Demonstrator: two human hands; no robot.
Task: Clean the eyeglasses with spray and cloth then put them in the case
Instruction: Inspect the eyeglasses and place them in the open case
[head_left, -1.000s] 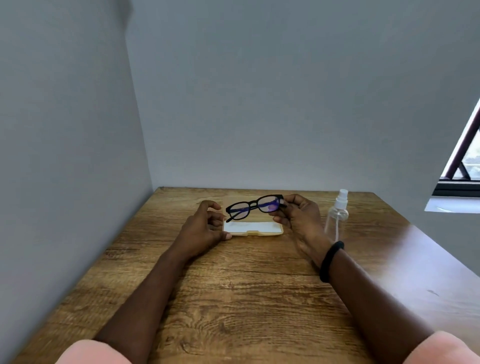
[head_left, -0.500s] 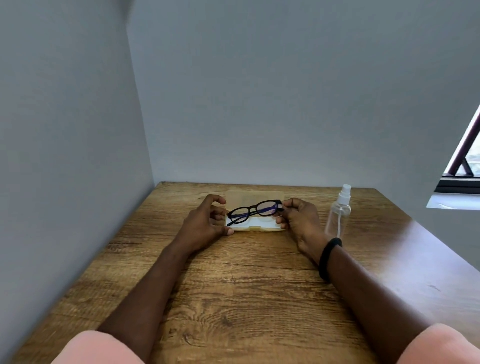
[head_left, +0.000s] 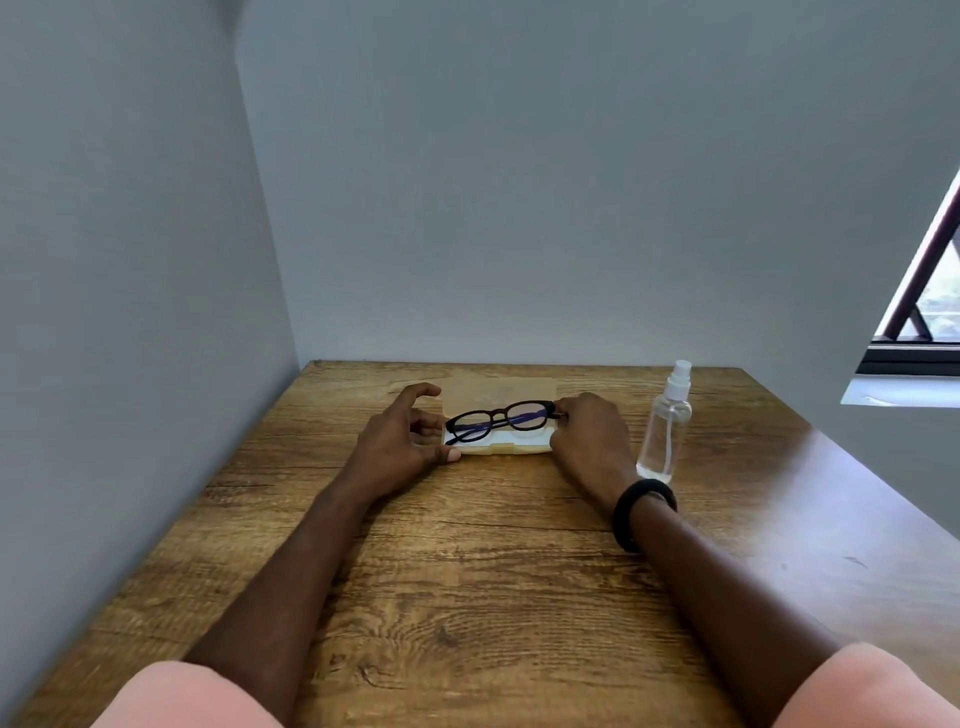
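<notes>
Black-framed eyeglasses (head_left: 500, 420), folded, lie low in the open cream case (head_left: 498, 447) at the far middle of the wooden table (head_left: 467, 582). The case's lid (head_left: 498, 391) stands open behind them. My right hand (head_left: 587, 436) pinches the glasses' right end. My left hand (head_left: 402, 441) rests at the case's left end, thumb against its front corner, fingers curled apart above it. A clear spray bottle (head_left: 666, 426) with a white nozzle stands upright just right of my right hand. No cloth is in view.
Grey walls close in the table on the left (head_left: 130, 312) and at the back. A window (head_left: 930, 301) is at the far right. A black band (head_left: 641, 512) circles my right wrist.
My right hand has lowered the glasses from above the case down into it. My left hand stayed at the case's left end. The camera tilted slightly.
</notes>
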